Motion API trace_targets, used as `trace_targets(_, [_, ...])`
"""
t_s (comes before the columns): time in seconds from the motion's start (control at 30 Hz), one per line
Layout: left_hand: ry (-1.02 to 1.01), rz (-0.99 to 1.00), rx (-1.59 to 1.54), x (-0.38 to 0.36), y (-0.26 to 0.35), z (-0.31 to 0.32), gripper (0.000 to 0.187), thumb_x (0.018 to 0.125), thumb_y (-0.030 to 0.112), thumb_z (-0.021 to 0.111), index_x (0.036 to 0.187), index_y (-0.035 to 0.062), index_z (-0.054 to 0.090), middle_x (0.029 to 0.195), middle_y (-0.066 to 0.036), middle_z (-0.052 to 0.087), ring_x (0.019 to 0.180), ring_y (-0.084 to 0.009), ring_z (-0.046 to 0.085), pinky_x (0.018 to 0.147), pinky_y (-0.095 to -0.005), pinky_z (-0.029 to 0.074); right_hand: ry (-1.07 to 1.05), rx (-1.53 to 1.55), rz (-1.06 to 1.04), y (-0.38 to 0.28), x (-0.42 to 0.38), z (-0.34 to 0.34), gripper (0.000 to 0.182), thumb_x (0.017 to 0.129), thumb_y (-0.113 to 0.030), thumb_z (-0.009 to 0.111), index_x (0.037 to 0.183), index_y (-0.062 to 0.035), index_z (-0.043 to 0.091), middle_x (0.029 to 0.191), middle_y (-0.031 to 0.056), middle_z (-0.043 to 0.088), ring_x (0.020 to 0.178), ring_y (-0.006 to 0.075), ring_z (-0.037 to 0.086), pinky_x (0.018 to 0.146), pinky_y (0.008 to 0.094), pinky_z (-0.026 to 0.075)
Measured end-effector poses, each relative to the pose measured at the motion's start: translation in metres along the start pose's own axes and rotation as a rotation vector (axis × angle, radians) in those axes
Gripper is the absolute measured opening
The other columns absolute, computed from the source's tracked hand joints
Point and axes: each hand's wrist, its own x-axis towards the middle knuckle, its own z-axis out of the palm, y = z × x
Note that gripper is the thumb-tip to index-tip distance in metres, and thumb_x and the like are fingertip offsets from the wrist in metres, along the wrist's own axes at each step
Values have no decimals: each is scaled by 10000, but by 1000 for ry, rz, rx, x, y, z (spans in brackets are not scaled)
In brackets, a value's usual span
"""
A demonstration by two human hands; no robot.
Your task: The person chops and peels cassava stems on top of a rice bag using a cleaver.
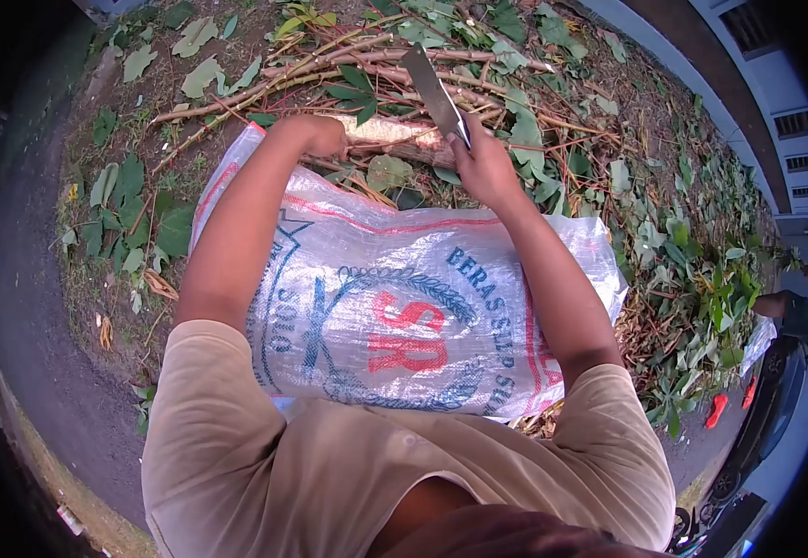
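A wide-bladed knife (432,88) is in my right hand (485,166), its blade pointing up and to the left. Below the blade lies a thick piece of wood (395,137) with a pale, stripped upper side. My left hand (322,137) is at the wood's left end, fingers curled; what they grip there is too small to make out. A translucent woven sack (357,242) with red and blue print is spread below my hands, under both forearms.
Cut branches (283,86) and broad green leaves (176,228) litter the ground beyond the sack. Paved road (46,325) runs along the left. At the far right are another person (799,316), a dark car (767,400) and orange objects (716,411).
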Motion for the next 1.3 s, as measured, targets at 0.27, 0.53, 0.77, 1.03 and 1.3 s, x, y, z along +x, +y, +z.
trace_targets(0.27, [66, 15, 44, 9, -11, 9, 325, 1008, 314, 589, 1212, 153, 784, 1043, -103, 790, 914, -271, 738, 852, -398, 561, -53, -11, -69, 32, -4, 55, 305, 1042, -153, 551, 1270, 28, 463, 867, 350, 685, 861, 553, 671, 790, 623, 504])
trace_targets(0.53, [247, 156, -124, 12, -7, 7, 295, 1022, 294, 567, 1007, 123, 808, 930, -138, 754, 863, -283, 706, 837, -426, 540, 32, 70, -31, 11, -1, 22, 405, 1044, -161, 537, 1402, -15, 416, 887, 344, 690, 859, 553, 667, 792, 640, 497])
trace_targets(0.77, [123, 47, -22, 18, -2, 12, 310, 1007, 310, 546, 1125, 215, 817, 1127, -157, 768, 998, -315, 726, 927, -446, 549, 178, 107, -102, -14, -8, 6, 407, 1071, -200, 536, 1403, -4, 403, 787, 284, 672, 748, 500, 674, 677, 599, 491])
trace_targets(1.03, [165, 73, 17, 19, -7, 25, 312, 1006, 307, 549, 1097, 180, 819, 1092, -164, 770, 1029, -331, 723, 969, -436, 536, -120, -39, -4, 43, -1, 48, 308, 1027, -190, 554, 1252, -3, 459, 984, 330, 703, 976, 540, 672, 887, 624, 512])
trace_targets(1.3, [264, 224, -214, 25, -5, 21, 337, 1000, 232, 528, 1089, 33, 785, 1111, -202, 762, 1074, -355, 716, 982, -445, 536, 44, 66, -19, 17, -9, 11, 365, 1023, -167, 551, 1312, 28, 444, 884, 319, 696, 866, 520, 683, 789, 618, 528])
